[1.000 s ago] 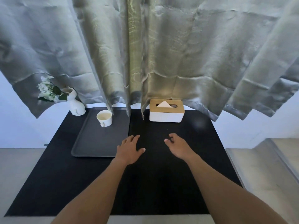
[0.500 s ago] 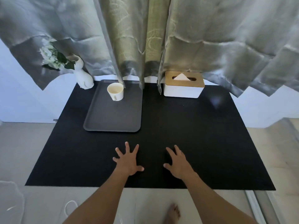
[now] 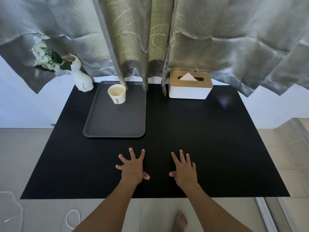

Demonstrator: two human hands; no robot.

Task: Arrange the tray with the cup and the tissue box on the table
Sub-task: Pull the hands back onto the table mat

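A dark grey tray [image 3: 115, 124] lies on the back left of the black table [image 3: 192, 139]. A cream cup [image 3: 116, 93] stands upright on the tray's far end. To the right, at the back edge, sits a white tissue box [image 3: 189, 91] with a wooden lid and a tissue poking out. My left hand [image 3: 133, 166] and my right hand [image 3: 184, 167] hover palm down over the table's near middle, fingers spread, holding nothing. Both are well short of the tray and the box.
A white rabbit-shaped vase [image 3: 82, 76] with white flowers stands at the back left corner beside the tray. Grey-green curtains [image 3: 150, 39] hang over the table's back edge, touching the tray's far end. A bare foot [image 3: 179, 221] shows on the tiled floor below.
My hands have drawn back from mid-table toward the near edge and spread their fingers. The view has tilted down and pulled back. Tray, cup and box have not moved.
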